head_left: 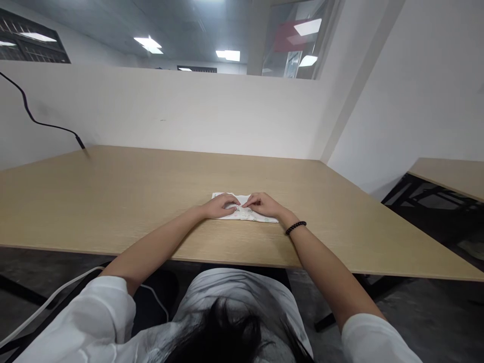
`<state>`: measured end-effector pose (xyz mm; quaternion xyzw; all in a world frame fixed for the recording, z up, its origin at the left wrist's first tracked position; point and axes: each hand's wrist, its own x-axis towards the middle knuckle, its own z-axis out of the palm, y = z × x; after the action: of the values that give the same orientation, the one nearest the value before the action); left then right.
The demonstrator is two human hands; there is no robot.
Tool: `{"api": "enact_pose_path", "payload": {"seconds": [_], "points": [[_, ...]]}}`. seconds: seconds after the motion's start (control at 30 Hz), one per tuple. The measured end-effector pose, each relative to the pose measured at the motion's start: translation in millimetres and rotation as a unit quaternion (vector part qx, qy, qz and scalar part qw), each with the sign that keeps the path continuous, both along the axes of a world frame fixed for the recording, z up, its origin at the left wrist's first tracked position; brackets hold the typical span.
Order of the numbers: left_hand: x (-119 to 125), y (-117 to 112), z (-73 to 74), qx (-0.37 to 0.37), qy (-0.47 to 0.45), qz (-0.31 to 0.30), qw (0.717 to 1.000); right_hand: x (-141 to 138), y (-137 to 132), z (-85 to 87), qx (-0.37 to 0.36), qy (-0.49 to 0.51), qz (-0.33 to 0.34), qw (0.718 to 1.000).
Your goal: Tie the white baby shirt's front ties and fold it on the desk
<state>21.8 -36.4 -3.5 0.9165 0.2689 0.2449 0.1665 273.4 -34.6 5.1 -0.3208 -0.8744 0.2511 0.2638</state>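
A small folded white cloth with a faint print (242, 214) lies flat on the light wooden table (132, 201), a little right of the middle. My left hand (219, 205) rests on the cloth's left part, fingers laid flat and pointing right. My right hand (264, 204) lies on the right part, fingers stretched toward the left hand so the fingertips nearly meet over the cloth. A dark bead bracelet (295, 227) circles my right wrist. Neither hand lifts anything.
White partition walls (170, 111) close off the table at the back and right. A black cable (45, 123) hangs down to the table's far left corner. A second table (454, 176) stands at right, with a white cord (45, 305) below the near edge.
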Motion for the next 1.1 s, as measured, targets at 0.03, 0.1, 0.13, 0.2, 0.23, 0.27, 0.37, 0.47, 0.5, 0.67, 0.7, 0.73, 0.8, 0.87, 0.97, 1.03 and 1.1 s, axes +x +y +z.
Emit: {"api": "enact_pose_path", "payload": {"seconds": [0.03,0.1,0.13,0.2,0.23,0.27,0.37,0.47,0.5,0.67,0.7,0.73,0.8,0.87,0.97,1.03,1.1], "points": [[0.0,-0.3,0.3,-0.003,-0.001,0.0,1.0,0.2,0.8,-0.8,0.006,0.0,-0.001,1.0],[0.0,-0.9,0.8,-0.008,-0.004,0.0,1.0,0.6,1.9,-1.8,0.014,-0.002,-0.004,1.0],[-0.1,-1.3,1.0,-0.01,-0.005,-0.001,1.0,0.9,2.3,-1.9,0.017,-0.003,-0.005,1.0],[-0.2,-1.8,1.3,-0.012,-0.006,-0.002,1.0,1.5,2.8,-1.8,0.022,-0.006,-0.01,1.0],[-0.3,-2.0,1.3,-0.013,-0.006,-0.001,1.0,1.7,2.9,-1.6,0.024,-0.008,-0.013,1.0],[-0.5,-2.1,1.3,-0.015,-0.006,0.001,1.0,1.9,2.9,-1.4,0.026,-0.011,-0.016,0.999],[-1.0,-2.1,1.0,-0.02,-0.004,0.006,1.0,1.7,2.1,-0.7,0.026,-0.011,-0.025,0.999],[-1.5,-2.2,1.2,-0.021,-0.004,0.005,1.0,0.8,0.7,-0.8,0.02,-0.004,-0.032,0.999],[-1.6,-2.5,1.5,-0.021,-0.004,0.003,1.0,0.5,0.5,-1.1,0.019,-0.002,-0.036,0.999],[-1.4,-5.9,2.5,-0.017,-0.008,-0.009,1.0,0.3,5.0,-4.3,0.041,0.013,-0.095,0.995],[-1.4,-6.5,2.4,-0.02,-0.014,-0.009,1.0,0.8,6.8,-4.9,0.049,0.015,-0.117,0.992],[-1.5,-7.0,2.2,-0.023,-0.022,-0.007,0.999,1.7,8.6,-5.4,0.056,0.018,-0.14,0.988],[-2.1,-7.0,1.5,-0.026,-0.035,0.01,0.999,4.1,11.3,-6.5,0.066,0.025,-0.179,0.981],[-3.5,-5.9,0.9,-0.02,-0.029,0.038,0.999,6.9,12.0,-8.0,0.069,0.015,-0.189,0.979],[-6.5,-2.9,0.7,-0.019,0.027,0.095,0.995,10.2,10.0,-12.3,0.042,-0.08,-0.184,0.979],[-8.0,-1.1,0.9,-0.036,0.081,0.147,0.985,11.1,8.7,-15.6,0.003,-0.163,-0.203,0.966],[-8.7,0.0,1.2,-0.057,0.124,0.191,0.972,11.2,8.1,-18.1,-0.022,-0.213,-0.227,0.95]]}}
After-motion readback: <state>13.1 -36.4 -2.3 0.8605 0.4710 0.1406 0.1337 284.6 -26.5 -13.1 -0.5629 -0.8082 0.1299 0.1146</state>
